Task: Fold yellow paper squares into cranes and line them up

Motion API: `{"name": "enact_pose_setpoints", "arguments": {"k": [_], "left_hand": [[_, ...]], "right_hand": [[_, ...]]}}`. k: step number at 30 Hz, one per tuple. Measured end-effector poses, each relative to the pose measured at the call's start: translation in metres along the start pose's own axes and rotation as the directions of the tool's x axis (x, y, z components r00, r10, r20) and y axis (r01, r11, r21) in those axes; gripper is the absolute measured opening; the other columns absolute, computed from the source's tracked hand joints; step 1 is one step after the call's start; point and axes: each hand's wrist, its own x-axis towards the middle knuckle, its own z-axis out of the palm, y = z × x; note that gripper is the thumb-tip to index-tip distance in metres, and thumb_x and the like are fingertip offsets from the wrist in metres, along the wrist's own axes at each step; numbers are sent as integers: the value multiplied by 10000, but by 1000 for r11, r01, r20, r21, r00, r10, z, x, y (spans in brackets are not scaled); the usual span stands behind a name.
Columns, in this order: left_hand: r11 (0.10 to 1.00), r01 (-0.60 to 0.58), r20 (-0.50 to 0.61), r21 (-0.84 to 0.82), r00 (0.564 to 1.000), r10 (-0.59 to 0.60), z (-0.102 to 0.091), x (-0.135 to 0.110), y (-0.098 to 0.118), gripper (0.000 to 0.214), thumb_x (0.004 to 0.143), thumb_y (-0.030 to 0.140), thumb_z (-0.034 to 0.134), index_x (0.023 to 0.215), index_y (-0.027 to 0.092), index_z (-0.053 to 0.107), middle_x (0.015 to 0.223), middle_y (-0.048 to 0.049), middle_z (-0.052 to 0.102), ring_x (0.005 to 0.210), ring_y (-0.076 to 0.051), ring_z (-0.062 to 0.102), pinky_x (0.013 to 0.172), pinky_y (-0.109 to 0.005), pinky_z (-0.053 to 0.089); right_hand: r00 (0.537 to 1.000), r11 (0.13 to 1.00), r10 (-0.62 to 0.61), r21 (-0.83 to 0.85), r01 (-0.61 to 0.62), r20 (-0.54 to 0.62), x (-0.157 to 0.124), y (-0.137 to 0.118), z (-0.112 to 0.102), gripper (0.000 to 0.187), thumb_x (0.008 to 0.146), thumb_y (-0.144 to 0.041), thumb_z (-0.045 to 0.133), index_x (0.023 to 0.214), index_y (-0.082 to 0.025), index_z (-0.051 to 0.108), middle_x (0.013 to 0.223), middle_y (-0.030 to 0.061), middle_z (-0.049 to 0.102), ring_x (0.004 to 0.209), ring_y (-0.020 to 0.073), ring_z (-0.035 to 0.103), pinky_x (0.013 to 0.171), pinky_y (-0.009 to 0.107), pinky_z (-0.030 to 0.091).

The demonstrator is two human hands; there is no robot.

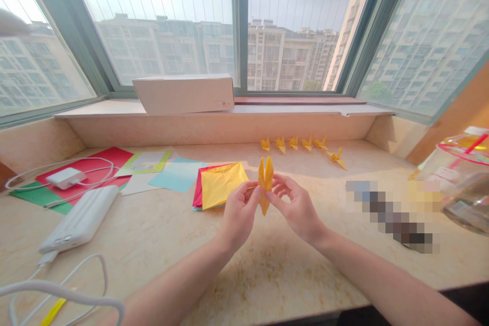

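A partly folded yellow origami paper (265, 175) stands upright between my hands, with two narrow points at the top and one at the bottom. My left hand (241, 209) pinches its left side with thumb and fingers. On its right side, my right hand (296, 206) grips it the same way, thumb in front. Just left of the fold lies a stack of creased square sheets, a yellow sheet (221, 183) on top and a red sheet (197, 193) showing beneath. Several small yellow paper cranes (293, 143) stand in a row beyond my hands.
At the left lie coloured papers (114, 155), a white charger (65, 178), a white power bank (82, 219) and loose cables (61, 290). A white box (185, 96) rests on the window ledge. At the right stand a drink container with red straw (464, 158) and a blurred-out object (389, 214).
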Motion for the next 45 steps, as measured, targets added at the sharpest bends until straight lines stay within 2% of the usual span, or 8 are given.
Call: {"name": "enact_pose_setpoints", "arguments": {"k": [7, 13, 15, 21, 26, 34, 40, 45], "left_hand": [[998, -8, 25, -69, 1000, 10, 0, -1, 4, 285, 813, 348, 730, 995, 137, 671, 976, -105, 756, 894, -222, 716, 900, -374, 531], [999, -37, 18, 11, 999, 37, -1, 0, 3, 233, 828, 342, 717, 939, 139, 691, 918, -84, 742, 844, -202, 694, 762, -294, 535], [998, -52, 23, 38, 998, 51, -1, 0, 2, 208, 832, 334, 712, 916, 143, 703, 892, -73, 740, 834, -195, 688, 749, -278, 529], [996, -81, 79, 28, 994, 79, 3, -1, 1, 141, 829, 292, 708, 868, 157, 722, 862, -58, 744, 809, -185, 685, 795, -286, 532], [998, -41, 42, 37, 998, 39, 3, -2, 1, 185, 825, 319, 699, 863, 139, 717, 840, -68, 732, 800, -193, 674, 781, -302, 533], [999, 33, -120, 40, 992, -28, -1, -1, -7, 266, 775, 378, 714, 696, 132, 648, 653, -24, 642, 656, -166, 630, 673, -291, 539], [995, 72, -85, -71, 993, -78, 0, 0, -2, 258, 783, 378, 699, 739, 129, 648, 676, -20, 647, 624, -145, 622, 662, -285, 546], [991, 77, -9, -108, 997, -79, -1, 0, 1, 292, 813, 415, 704, 823, 128, 652, 731, -24, 654, 670, -144, 636, 687, -286, 558]], "right_hand": [[978, 966, -207, -156, 206, 14, -2, -3, -3, 294, 878, -264, 656, 1169, -240, 685, 935, 44, 693, 776, 174, 649, 741, 341, 558], [932, 891, -350, -273, 363, 97, -5, -7, -5, 281, 925, -207, 589, 1186, -241, 686, 928, 46, 710, 823, 185, 664, 783, 342, 548], [932, 886, -351, -291, 360, 87, -5, -7, -5, 261, 929, -189, 569, 1153, -235, 695, 939, 46, 724, 837, 186, 671, 793, 342, 546], [973, 938, -230, -273, 213, -30, -5, -8, -6, 99, 901, -228, 613, 937, -212, 704, 841, 23, 742, 741, 171, 677, 713, 307, 553], [958, 899, -286, -348, 265, -9, -6, -9, -6, 47, 893, -233, 635, 872, -207, 668, 801, 17, 696, 717, 170, 640, 686, 306, 526], [861, 755, -475, -419, 505, 183, -10, -7, -6, 147, 944, -192, 571, 976, -228, 710, 895, 65, 676, 856, 215, 632, 770, 370, 528], [881, 790, -412, -391, 472, 232, -12, -7, -6, 247, 963, -220, 540, 1147, -268, 698, 961, 75, 664, 884, 218, 638, 763, 371, 553], [878, 820, -424, -319, 476, 221, -12, -5, -8, 255, 958, -194, 538, 1142, -258, 703, 963, 70, 652, 866, 194, 652, 733, 323, 566]]}}
